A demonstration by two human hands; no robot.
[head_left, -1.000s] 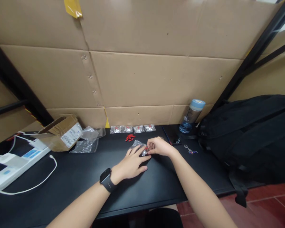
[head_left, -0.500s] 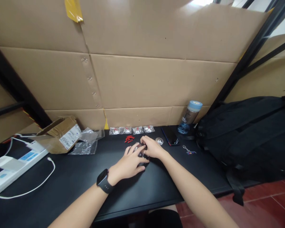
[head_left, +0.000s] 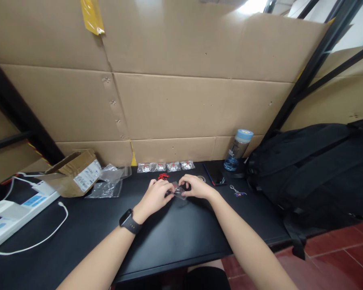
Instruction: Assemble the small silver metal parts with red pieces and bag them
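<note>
A small clear plastic packet (head_left: 179, 191) with a bit of red in it lies between my two hands, just above or on the black desk. My left hand (head_left: 157, 197), with a dark watch at its wrist, pinches the packet's left side between thumb and fingers. On the other side my right hand (head_left: 196, 187) has its curled fingers and thumb closed at the packet's right edge. Red cords (head_left: 163, 176) lie just behind my left hand. A round clear piece (head_left: 202, 178) is partly hidden behind my right hand.
Several similar sealed packets (head_left: 160, 167) form a row by the cardboard wall. To the right are a phone (head_left: 214, 174), a bottle (head_left: 238, 150), a keychain (head_left: 238, 191) and a black backpack (head_left: 314, 173). A carton (head_left: 75, 173), plastic bags (head_left: 107, 187) and a power strip (head_left: 24, 213) are on the left.
My hands, which overlapped around a partly covered shiny thing, have drawn apart sideways. The clear packet now shows between them. The view has shifted slightly.
</note>
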